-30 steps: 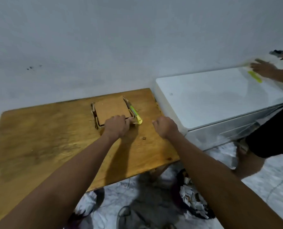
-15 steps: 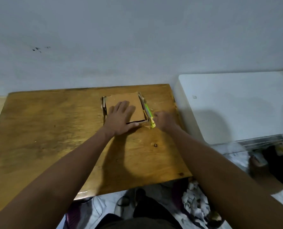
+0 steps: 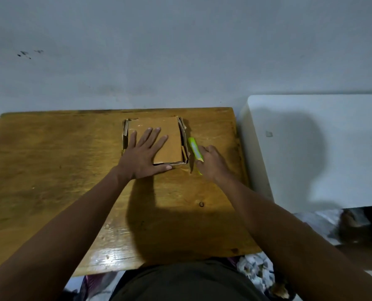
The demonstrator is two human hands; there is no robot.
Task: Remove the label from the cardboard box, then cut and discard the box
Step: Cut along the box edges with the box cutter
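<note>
A flattened brown cardboard box point(image 3: 172, 135) lies near the far edge of the wooden table point(image 3: 50, 170). My left hand point(image 3: 143, 155) rests flat on it, fingers spread, pressing its near left part. A lime-green utility knife point(image 3: 194, 148) lies along the box's right side. My right hand point(image 3: 213, 164) closes around the knife's near end, just right of the box's near right corner. No label shows on the box's upper face.
A white cabinet top point(image 3: 332, 148) stands right of the table, close to its edge. The grey wall point(image 3: 180, 51) runs directly behind the table. Crumpled paper point(image 3: 256, 270) and dark shapes lie on the floor at the lower right.
My left hand went from a fist at the box's near edge to a flat, spread palm on top. My right hand reached the green knife and gripped it. The view shifted left.
</note>
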